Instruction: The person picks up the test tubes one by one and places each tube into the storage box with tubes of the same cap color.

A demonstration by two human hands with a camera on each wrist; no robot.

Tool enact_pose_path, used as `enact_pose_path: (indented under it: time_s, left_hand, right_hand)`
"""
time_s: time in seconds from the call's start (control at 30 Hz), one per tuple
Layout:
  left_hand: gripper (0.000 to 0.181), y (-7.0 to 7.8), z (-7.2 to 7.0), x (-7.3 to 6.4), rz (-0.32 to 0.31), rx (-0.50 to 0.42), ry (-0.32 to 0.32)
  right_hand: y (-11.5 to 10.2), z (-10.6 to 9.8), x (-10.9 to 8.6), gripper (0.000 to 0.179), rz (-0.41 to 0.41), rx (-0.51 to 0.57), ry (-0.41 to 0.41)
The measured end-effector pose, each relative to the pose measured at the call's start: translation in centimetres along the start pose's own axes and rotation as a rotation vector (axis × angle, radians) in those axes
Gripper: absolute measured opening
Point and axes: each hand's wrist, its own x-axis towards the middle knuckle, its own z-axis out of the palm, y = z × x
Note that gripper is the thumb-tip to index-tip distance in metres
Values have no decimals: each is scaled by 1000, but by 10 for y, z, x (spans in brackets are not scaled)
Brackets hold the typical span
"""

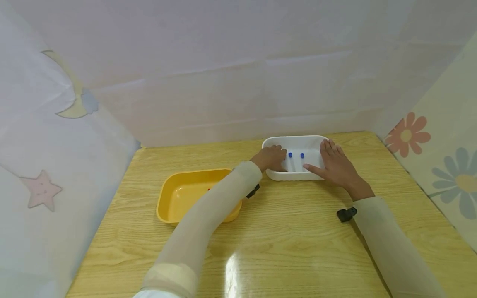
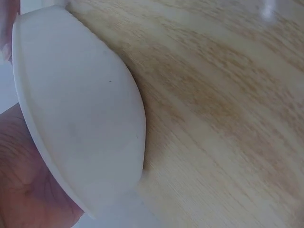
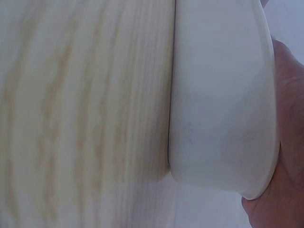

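Note:
A white tray (image 1: pixel 287 176) stands at the back of the table. Two clear tubes with blue caps (image 1: pixel 302 155) lie side by side in it. My left hand (image 1: pixel 271 158) reaches over the tray's left end, fingers bent down inside. A bit of blue shows beside those fingers; whether they grip a tube is hidden. In the left wrist view, the palm (image 2: pixel 28 185) is behind the tray's rim. My right hand (image 1: pixel 337 167) rests over the right end with straight fingers, its thumb pointing inward above the tray. The right wrist view has that hand (image 3: pixel 290 109) along the rim.
A yellow tray (image 1: pixel 167 198) stands at the left on the wooden table (image 1: pixel 290 240), partly covered by my left sleeve. A small red thing (image 1: pixel 209 189) shows inside it. A pale wall sheet (image 1: pixel 231 74) hangs right behind the table's back edge.

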Motion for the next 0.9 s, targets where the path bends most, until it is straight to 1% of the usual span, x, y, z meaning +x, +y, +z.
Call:
enact_pose_path:
  time_s: [0.2,0.37,0.53,0.67,0.8,0.9]
  left_hand:
    - [86,-2,-2,0,-5,-15,-16]
    - [93,-2,-8,-1,-5,-4,17]
    - [93,-2,-14,-5,-17,20,46]
    - [86,-2,-18,-7,-38,30,71]
    - [80,0,-21,-8,-63,20,84]
    - [81,1,-23,-9,-77,4,83]
  right_hand:
    - [0,0,1,112,-7,1,-5]
    - [-1,0,2,111,-10,-2,-5]
    - [-1,-1,3,111,-14,-4,-3]
    - [-1,-2,2,111,-13,-9,-6]
    - [0,-3,1,111,-12,-10,-11]
    - [2,-4,1,110,-15,-13,-14]
